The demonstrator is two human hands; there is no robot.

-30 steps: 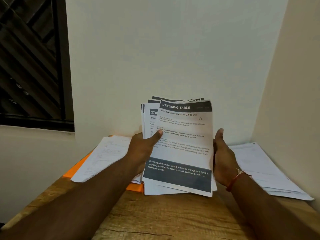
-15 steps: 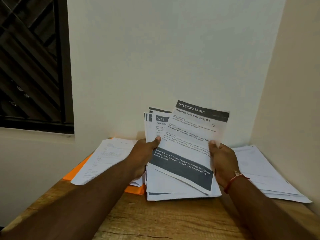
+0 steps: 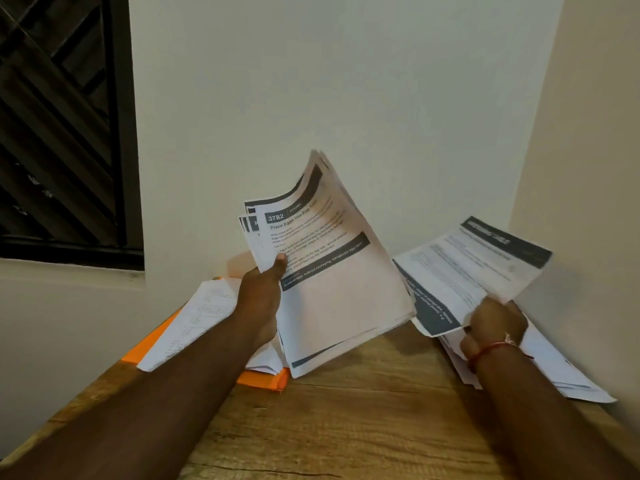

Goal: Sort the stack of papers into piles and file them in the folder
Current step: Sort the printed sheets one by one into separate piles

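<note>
Above table [image 3: 346, 427], left hand [image 3: 261, 292]: grips stack [image 3: 332, 271], tilted so the top page reads
right hand [image 3: 491, 323]: pinches 1 sheet [image 3: 478, 268], probably for right pile [image 3: 561, 372]

Two hands, papers split

Left hand [image 3: 258, 299] grips the stack [image 3: 332, 271]; right hand [image 3: 491, 322] pinches one sheet [image 3: 474, 268] above a pile [image 3: 561, 372].

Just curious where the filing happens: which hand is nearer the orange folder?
Left. The left hand grips the paper stack just above the orange folder; the right hand holds one sheet far across the table, over the white pile.
</note>
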